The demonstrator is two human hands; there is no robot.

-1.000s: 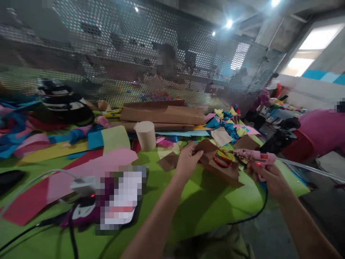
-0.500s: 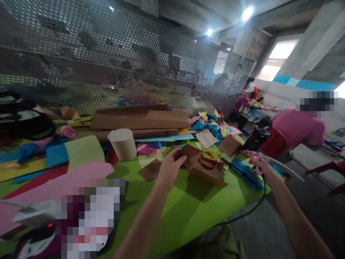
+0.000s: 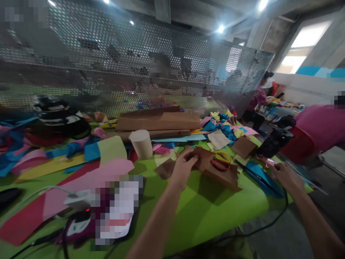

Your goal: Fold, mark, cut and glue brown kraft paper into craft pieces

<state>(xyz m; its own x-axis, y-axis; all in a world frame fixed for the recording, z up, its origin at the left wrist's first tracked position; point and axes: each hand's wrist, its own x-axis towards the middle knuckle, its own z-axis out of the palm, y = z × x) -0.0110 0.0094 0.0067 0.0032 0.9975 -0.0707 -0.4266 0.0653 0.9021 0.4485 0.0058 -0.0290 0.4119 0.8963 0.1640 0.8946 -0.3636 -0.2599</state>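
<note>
My left hand point(image 3: 184, 166) pinches the edge of a folded brown paper piece point(image 3: 203, 158) above the green table cover. A red loop point(image 3: 220, 165) and a yellow loop point(image 3: 223, 157) lie against the brown paper. At the table's right side, my right hand point(image 3: 288, 176) is closed around a pink glue gun point(image 3: 269, 162), most of it hidden by the fingers. Its black cord hangs below the table edge. A long dark tool point(image 3: 258, 177) lies on blue paper point(image 3: 271, 181) between my hands.
A cream paper roll point(image 3: 141, 144) stands beyond my left hand, before long brown paper rolls point(image 3: 159, 122). Crumpled coloured paper point(image 3: 219, 124) is heaped behind. A power strip point(image 3: 75, 226) lies at left. Another person in pink point(image 3: 320, 124) sits at right, beside a black machine point(image 3: 277, 138).
The view has swung left, so the table things appear farther right. My right hand has lowered with the glue gun toward the table's right edge. My left hand keeps hold of the brown paper.
</note>
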